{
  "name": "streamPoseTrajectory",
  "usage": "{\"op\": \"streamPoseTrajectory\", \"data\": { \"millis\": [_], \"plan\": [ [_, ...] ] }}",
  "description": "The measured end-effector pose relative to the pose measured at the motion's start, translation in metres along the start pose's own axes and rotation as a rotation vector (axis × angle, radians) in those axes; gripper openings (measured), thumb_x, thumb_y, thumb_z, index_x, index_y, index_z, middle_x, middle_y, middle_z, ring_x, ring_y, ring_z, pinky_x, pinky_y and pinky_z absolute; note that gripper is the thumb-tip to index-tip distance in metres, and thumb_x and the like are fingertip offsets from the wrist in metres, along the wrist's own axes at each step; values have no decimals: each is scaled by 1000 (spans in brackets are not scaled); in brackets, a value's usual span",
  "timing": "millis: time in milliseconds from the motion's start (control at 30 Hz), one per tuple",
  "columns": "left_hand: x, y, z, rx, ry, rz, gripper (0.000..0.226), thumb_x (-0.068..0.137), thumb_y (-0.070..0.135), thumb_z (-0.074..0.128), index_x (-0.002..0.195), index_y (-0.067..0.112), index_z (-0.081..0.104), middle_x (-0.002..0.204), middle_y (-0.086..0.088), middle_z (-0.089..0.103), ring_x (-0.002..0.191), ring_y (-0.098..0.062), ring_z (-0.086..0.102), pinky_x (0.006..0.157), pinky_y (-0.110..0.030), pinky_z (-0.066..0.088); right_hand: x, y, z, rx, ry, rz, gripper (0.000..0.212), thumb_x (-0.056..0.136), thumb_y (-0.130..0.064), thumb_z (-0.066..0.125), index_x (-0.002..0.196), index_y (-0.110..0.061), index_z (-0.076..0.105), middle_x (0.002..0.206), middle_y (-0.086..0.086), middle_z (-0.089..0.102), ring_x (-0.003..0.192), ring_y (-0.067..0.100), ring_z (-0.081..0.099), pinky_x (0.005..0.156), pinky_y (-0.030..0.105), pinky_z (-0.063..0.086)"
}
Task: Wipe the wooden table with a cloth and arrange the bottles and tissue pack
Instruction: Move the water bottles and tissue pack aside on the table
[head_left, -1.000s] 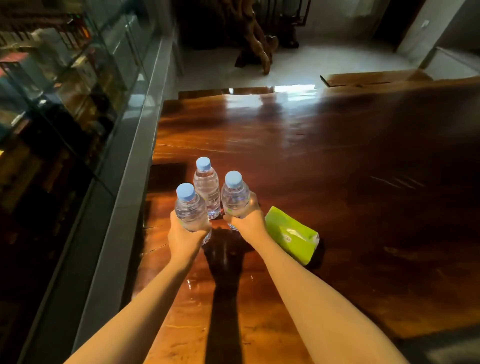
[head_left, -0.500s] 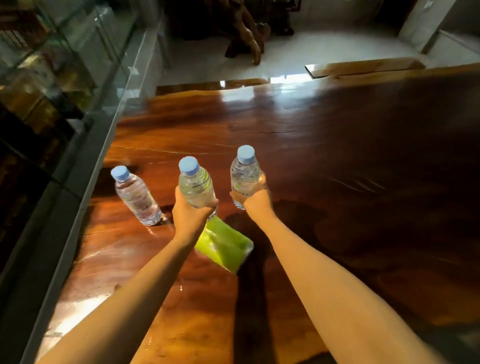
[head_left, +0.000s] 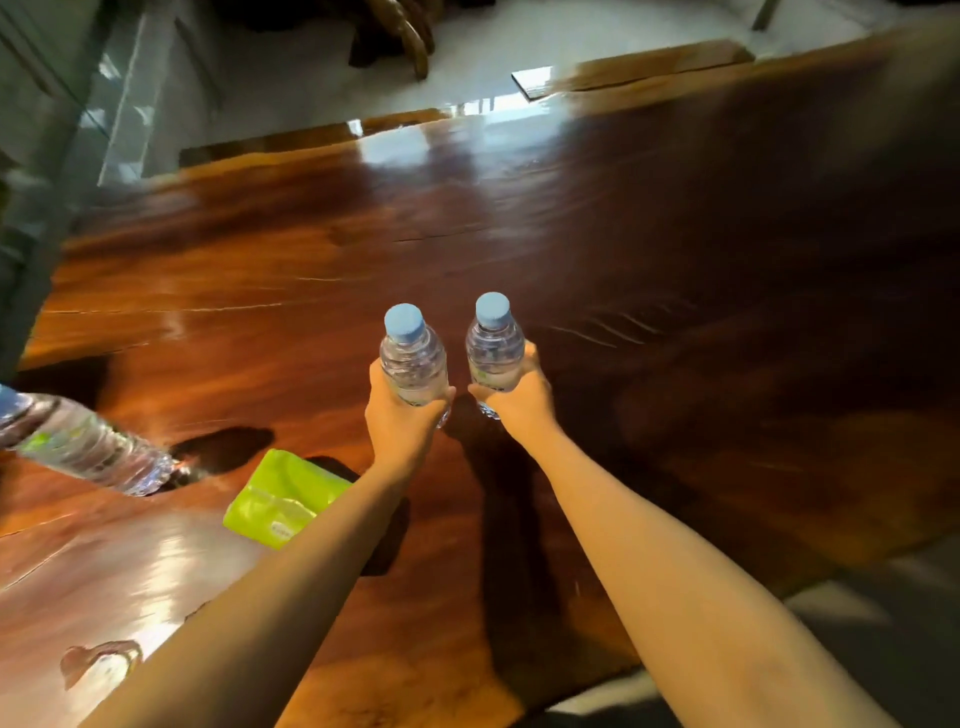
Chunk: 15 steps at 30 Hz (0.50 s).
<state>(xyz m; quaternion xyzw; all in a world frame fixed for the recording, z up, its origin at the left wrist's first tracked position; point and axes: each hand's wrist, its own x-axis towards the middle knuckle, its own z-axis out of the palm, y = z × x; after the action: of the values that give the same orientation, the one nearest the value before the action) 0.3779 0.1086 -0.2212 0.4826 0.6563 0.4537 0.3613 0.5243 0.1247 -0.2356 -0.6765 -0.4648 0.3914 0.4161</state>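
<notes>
Fingers of the left hand (head_left: 402, 421) and right hand (head_left: 522, 397) are wrapped around two clear blue-capped plastic bottles (head_left: 413, 364) above the glossy wooden bench (head_left: 675, 270).

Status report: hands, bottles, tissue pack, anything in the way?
Left hand grips one bottle, right hand another bottle. Third bottle stands far left; tissue pack beside left forearm. Table ahead unobstructed.

Table (head_left: 649, 218) glossy polished wood; bottles (head_left: 414, 364) clear ribbed plastic; tissue pack (head_left: 280, 499) shiny plastic film.
</notes>
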Motion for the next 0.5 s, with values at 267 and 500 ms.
{"op": "streamPoseTrajectory", "data": {
  "millis": [267, 500],
  "plan": [
    [-1, -12, 41, -6, -37, -53, 67, 61, 21, 83, 113, 32, 43, 98, 15, 60, 86, 1, 60, 70, -10, 42, 12, 27, -11, 88, 52, 22, 76, 67, -13, 83, 129, -19, 39, 119, 2, 61, 103, 11, 58, 84, 14, 48],
    [-3, -22, 50, -11, -2, -96, 66, 63, 22, 83, 112, 35, 41, 101, 15, 60, 87, 2, 59, 72, -10, 42, 28, 35, -14, 24, -64, 39, 78, 72, -19, 80, 133, -20, 33, 126, 7, 58, 110, 15, 57, 82, 14, 46]
  ]
}}
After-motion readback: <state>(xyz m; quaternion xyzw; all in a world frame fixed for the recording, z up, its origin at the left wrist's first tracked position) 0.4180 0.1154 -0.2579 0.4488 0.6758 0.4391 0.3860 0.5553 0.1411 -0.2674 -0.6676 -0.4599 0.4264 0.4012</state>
